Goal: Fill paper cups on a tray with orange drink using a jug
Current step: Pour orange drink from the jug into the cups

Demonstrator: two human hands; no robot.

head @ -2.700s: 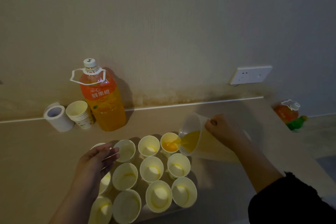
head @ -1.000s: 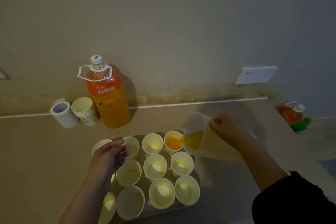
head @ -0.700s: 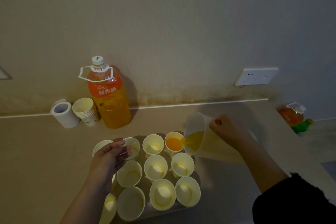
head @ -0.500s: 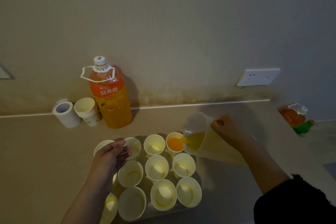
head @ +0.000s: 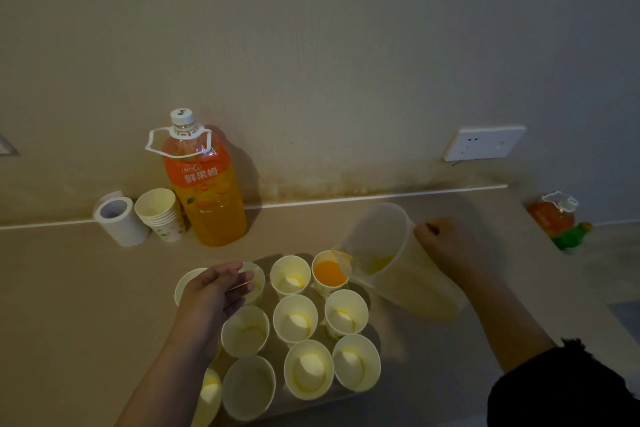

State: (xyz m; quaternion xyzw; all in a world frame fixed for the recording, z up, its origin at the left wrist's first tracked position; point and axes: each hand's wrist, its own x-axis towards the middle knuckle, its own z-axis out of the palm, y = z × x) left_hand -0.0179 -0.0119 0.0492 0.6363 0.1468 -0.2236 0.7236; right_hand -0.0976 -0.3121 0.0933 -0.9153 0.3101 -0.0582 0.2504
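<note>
Eleven paper cups (head: 295,319) can be counted from the head camera, packed in close rows. The left forearm covers part of the group, so the number beneath it cannot be told. Only one of them, the filled cup (head: 329,274), holds orange drink (head: 329,270), and it is nearly full. The other ten spread to the left of the filled cup and in front of it, all pale inside. One translucent jug (head: 415,284) lies tilted just right of the filled cup. Its spout hangs over that cup's right rim, and a small pool of drink sits low in its mouth. The right hand (head: 446,246), further right of the filled cup, is curled into a fist around the jug's handle. The left hand (head: 214,291) hovers two cups to the left of the filled cup. Its fingers are loose and only slightly bent, lying across the rim there and gripping nothing that shows. Behind and left of the filled cup stand one large bottle (head: 204,191), one stack of spare cups (head: 161,215) and one roll of tape (head: 119,220). Behind and right of it are one wall socket (head: 485,143) and, further right, one smaller bottle (head: 552,215).
</note>
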